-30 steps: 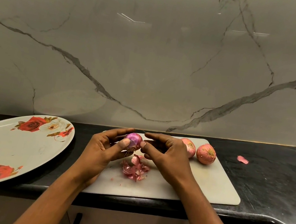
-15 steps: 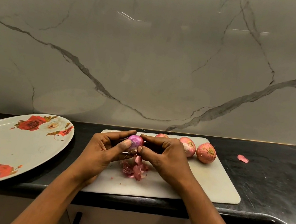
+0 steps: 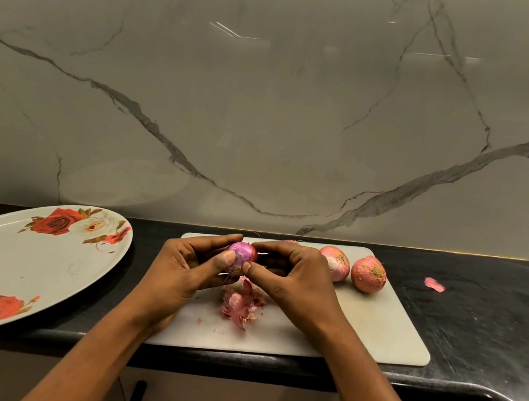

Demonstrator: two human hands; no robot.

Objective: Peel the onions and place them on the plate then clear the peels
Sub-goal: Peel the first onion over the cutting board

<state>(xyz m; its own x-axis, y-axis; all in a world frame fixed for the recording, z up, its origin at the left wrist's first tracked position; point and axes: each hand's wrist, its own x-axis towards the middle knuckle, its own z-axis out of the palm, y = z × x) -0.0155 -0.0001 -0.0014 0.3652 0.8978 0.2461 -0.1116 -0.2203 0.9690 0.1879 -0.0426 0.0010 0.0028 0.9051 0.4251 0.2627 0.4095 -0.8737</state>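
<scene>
I see left hand point(image 3: 182, 274) and right hand point(image 3: 295, 281) both pinching part-peeled onion point(image 3: 240, 253), held just above cutting board point(image 3: 374, 328). Risks as I judge them:
- Bared skin is slick, so onion may squirt free and roll off counter.
- Plate point(image 3: 3, 263) is well apart at left, so carry may end in drop.

A home kitchen: a black stone bench point(image 3: 479, 324) runs along a marble-veined wall point(image 3: 269, 114), bearing a white chopping board point(image 3: 384, 330), unpeeled onions point(image 3: 368, 274), and a rose-patterned plate point(image 3: 4, 259) at left.

Black counter point(image 3: 493, 344) with flowered plate point(image 3: 14, 264), white cutting board point(image 3: 384, 333) and a stray peel point(image 3: 434, 285) (pink).
</scene>
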